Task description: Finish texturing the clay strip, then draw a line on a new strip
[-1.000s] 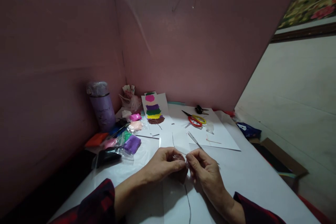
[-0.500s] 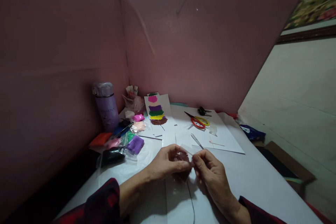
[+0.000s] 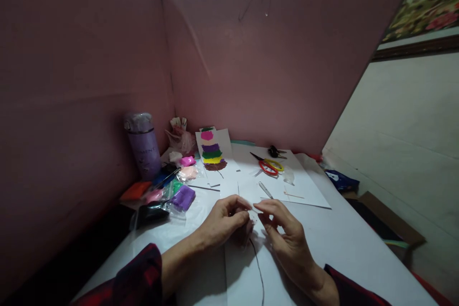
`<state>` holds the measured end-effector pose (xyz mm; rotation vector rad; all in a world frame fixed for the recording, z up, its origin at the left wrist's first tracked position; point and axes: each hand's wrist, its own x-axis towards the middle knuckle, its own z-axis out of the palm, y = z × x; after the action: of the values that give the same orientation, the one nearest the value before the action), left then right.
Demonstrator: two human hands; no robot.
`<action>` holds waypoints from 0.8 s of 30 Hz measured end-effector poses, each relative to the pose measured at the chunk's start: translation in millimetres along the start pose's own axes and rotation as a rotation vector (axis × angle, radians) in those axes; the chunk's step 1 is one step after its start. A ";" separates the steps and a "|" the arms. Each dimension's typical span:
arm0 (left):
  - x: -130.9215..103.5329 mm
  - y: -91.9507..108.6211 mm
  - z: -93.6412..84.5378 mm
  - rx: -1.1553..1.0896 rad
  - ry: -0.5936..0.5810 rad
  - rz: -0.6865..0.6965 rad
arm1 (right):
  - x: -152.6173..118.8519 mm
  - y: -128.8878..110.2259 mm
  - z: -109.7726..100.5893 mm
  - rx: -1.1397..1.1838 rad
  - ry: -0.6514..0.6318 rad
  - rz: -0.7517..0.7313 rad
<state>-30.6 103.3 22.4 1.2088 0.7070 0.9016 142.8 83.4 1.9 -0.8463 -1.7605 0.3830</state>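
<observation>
My left hand (image 3: pixel 227 220) is closed around a small clear plastic bag of brown clay (image 3: pixel 244 234), thumb on top. The fingers hide much of the bag. Close by on the right, my right hand (image 3: pixel 285 229) has its index finger and thumb slightly apart at the bag's upper edge. Whether those fingertips touch the plastic is hard to make out. From under the bag a thin dark line or cord (image 3: pixel 258 267) runs toward me over the white paper.
Bagged clay, including a purple packet (image 3: pixel 183 198), lies at left near a purple bottle (image 3: pixel 144 147). A colour-striped sheet (image 3: pixel 212 150) stands behind. Scissors (image 3: pixel 268 166), a silver tool (image 3: pixel 265 190), a thin stick (image 3: pixel 294 195) and keys (image 3: pixel 275 152) lie on paper. Pink panels enclose the back and left.
My right fingers have parted from their pinch at the bag's edge. The bag has turned in my left hand, so less brown clay shows. The view has shifted slightly.
</observation>
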 end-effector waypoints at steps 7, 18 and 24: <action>-0.3 -2.0 0.7 -0.001 -0.090 0.057 | 0.1 -7.3 -0.8 0.025 -0.061 -0.077; -2.7 -2.7 2.5 0.005 -0.017 0.015 | -0.2 -5.9 1.4 -0.064 -0.063 -0.082; 0.0 -1.6 -3.1 -0.023 -0.011 -0.080 | -2.3 -2.6 1.0 -0.060 0.055 -0.003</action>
<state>-32.9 104.6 20.1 1.1564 0.7294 0.8335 141.3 80.1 1.6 -0.8881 -1.7292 0.3035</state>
